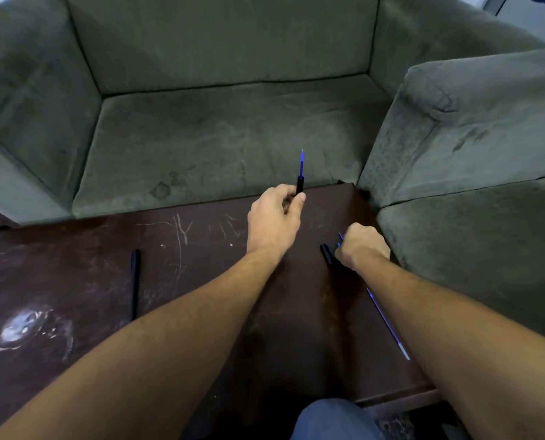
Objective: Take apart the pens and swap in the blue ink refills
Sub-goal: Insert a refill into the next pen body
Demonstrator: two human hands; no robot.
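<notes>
Hands work over a dark, scratched desk [201,281] pushed up against a grey-green sofa [226,128]. The left hand [274,217] is raised above the far edge of the desk, its fingers curled and pinching a black pen barrel [300,184] between thumb and forefinger. The barrel stands nearly upright, and a blue ink refill [302,163] sticks out of its top, its pointed tip uppermost against the sofa seat.

The right hand [361,246] is low at the right side of the desk, closed into a loose fist with the knuckles up. A short blue stub [340,238] pokes out from its far side, so it seems to be gripping another refill, though what lies inside the fist is hidden. Just beside this hand, on its left, a black pen part [325,253] lies on the desk, touching or nearly touching the fist.

Along the inner side of the right forearm a second long blue refill [387,322] lies slantwise on the desk, its pale end towards the near edge. Well apart, on the left half of the desk, a thin black pen [134,284] lies alone, pointing roughly away from the person. A whitish scuff [23,328] marks the near left of the desk. A blue-clad knee [331,420] shows at the bottom edge.
</notes>
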